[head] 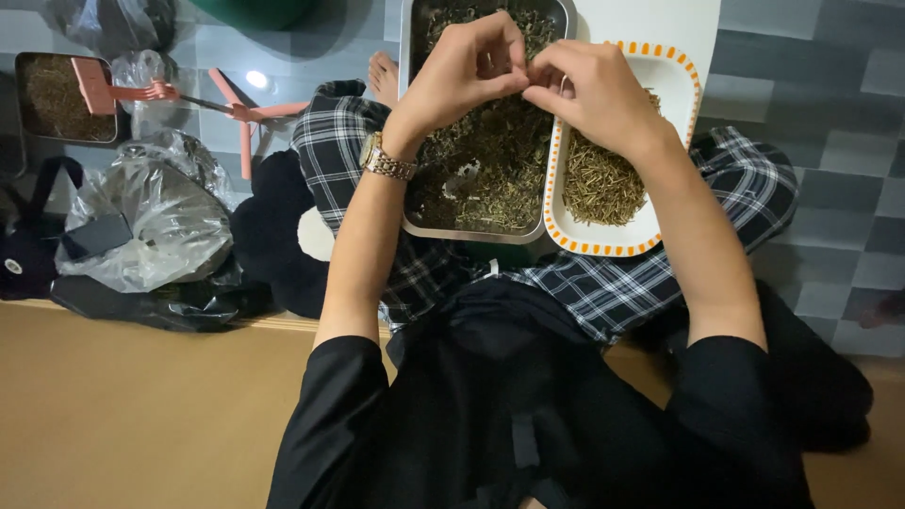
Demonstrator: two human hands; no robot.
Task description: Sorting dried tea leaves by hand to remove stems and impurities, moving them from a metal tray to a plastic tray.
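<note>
I sit cross-legged on the tiled floor (811, 113) with a metal tray (407, 113) of dark dried herbs (490, 160) resting on my plaid-trousered legs. Just beside it, on my right, touching its edge, is a white dish (660, 71) with an orange dashed rim, holding a heap of thin straw-coloured stalks (599, 184).

My left hand (462, 71) hangs over the far end of the tray, fingers curled in and thumb pressed against the forefinger. My right hand (589, 90) meets it fingertip to fingertip, its thumb and forefinger likewise pressed together. Between them I seem to be pinching a small sprig (525, 83) from the tray, though it is too tiny and hidden by my fingers to be sure. A gold wristwatch (385, 160) sits on my left wrist.

Off to my left on the floor lie crumpled plastic bags (151, 221), one clear and one black. Beyond them stands a second small tray (24, 94) of brownish material with a pink plastic tool (104, 87) laid across it, and a pink folding stand (247, 118) is near. My bare foot (383, 77) shows beside the metal tray.
</note>
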